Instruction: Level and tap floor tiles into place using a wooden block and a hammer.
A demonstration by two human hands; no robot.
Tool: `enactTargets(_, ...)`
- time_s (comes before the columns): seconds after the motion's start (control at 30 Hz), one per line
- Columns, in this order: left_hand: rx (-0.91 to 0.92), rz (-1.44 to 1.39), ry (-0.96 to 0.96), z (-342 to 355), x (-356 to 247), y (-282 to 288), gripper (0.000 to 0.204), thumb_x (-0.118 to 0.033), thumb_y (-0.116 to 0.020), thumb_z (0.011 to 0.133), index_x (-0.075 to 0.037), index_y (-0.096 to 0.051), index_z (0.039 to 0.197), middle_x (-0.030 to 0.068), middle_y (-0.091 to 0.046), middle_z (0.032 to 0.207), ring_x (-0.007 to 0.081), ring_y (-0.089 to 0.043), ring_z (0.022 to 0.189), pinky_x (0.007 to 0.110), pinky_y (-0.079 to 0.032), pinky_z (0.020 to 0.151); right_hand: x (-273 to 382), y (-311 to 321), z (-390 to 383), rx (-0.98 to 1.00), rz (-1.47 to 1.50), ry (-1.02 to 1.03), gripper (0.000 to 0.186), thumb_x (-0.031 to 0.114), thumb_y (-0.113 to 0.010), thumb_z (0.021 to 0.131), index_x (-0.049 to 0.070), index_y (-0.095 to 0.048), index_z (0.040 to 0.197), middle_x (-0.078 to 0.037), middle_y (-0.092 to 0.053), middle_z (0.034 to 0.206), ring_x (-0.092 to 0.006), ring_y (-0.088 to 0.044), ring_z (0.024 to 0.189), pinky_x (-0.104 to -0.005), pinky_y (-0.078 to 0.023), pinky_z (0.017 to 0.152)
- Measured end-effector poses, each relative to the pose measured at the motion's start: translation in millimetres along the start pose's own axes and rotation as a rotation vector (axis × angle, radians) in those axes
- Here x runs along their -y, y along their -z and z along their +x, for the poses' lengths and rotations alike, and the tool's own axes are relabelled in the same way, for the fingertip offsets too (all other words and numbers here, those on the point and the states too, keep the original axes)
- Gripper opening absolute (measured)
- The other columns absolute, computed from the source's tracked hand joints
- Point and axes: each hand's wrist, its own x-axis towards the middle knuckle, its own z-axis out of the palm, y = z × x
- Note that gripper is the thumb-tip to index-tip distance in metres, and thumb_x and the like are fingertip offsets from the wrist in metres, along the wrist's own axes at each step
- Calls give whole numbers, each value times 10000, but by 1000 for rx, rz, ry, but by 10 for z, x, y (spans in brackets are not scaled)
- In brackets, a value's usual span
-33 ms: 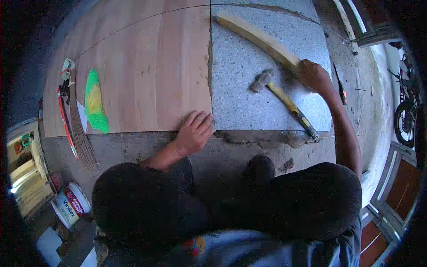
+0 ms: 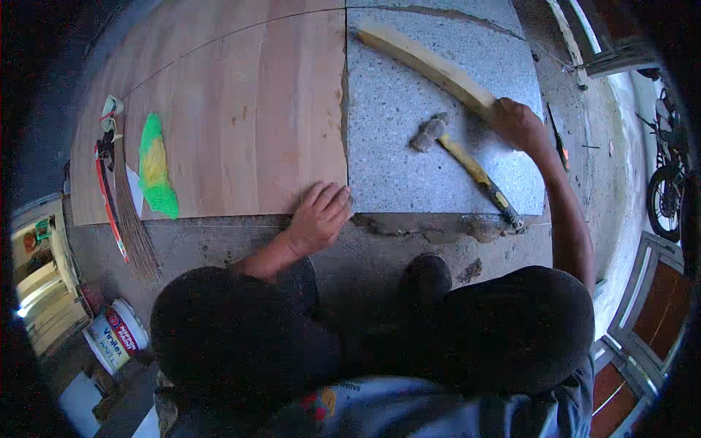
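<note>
My right hand (image 2: 517,124) is closed round the near end of a long pale wooden batten (image 2: 431,66). The batten slants up and left over a speckled grey tile (image 2: 394,168); whether it touches the tile I cannot tell. Below it, a hammer (image 2: 467,160) with a yellow-and-black handle lies on the same tile, its head toward the far left. My left hand (image 2: 321,215) rests palm down on the near right corner of the wood-look tiles (image 2: 241,160), beside the seam. Its fingers are bent and slightly apart; their undersides are hidden.
On the left lie a green-and-yellow net sponge (image 2: 155,164), a stick broom (image 2: 131,212) and a red strip-like tool (image 2: 106,197). A paint bucket (image 2: 117,336) stands lower left. An orange-tipped tool (image 2: 561,142) lies right of the tiles. Rough mortar (image 2: 431,228) borders the near edge.
The batten's far end has shifted slightly to the right, and my right hand has moved a little with it. My left hand and the hammer stay where they were.
</note>
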Motion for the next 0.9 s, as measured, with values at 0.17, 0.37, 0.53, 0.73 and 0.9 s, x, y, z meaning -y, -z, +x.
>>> enactTargets(0.17, -6, 0, 0, 10, 1, 20, 366, -253, -738, 876, 9, -712, 1131, 170, -649, 1325, 340, -576, 1246, 547, -399, 1121, 16, 266, 5, 182, 8, -248, 340, 420, -604, 978, 93, -632, 1066, -182, -730, 984, -434, -717, 912, -535, -589, 770)
enactTargets(0.37, 29, -65, -48, 67, 83, 130, 356, -291, -709, 917, -14, -699, 1141, 163, -649, 1320, 332, -558, 1257, 550, -380, 1121, 1044, 722, 36, 151, 179, -98, 426, 493, -668, 919, 85, -720, 1032, -190, -741, 984, -444, -717, 917, -540, -585, 799)
enactTargets(0.53, 120, -94, -130, 145, 227, 277, 352, -291, -722, 921, -20, -702, 1145, 146, -662, 1295, 298, -575, 1241, 524, -393, 1118, 2067, 603, 250, 157, 493, -150, 447, 461, -669, 916, 26, -763, 959, -269, -719, 965, -449, -719, 905, -534, -583, 825)
enactTargets(0.73, 107, -206, -81, 604, 793, 579, 392, -277, -716, 935, -19, -678, 1229, 189, -656, 1264, 356, -580, 1235, 484, -431, 1101, 2361, 348, 384, 66, 712, -266, 482, 387, -684, 926, -65, -620, 1078, -281, -713, 985, -465, -715, 920, -551, -576, 816)
enactTargets(0.9, 242, -300, 216, 1396, 1239, 780, 626, -299, -684, 972, -57, -460, 1504, 212, -540, 1463, 404, -491, 1374, 477, -402, 1157, 2419, 291, 507, 61, 643, -272, 529, 390, -726, 872, -82, -615, 1084, -322, -713, 904, -475, -724, 889, -545, -583, 802)
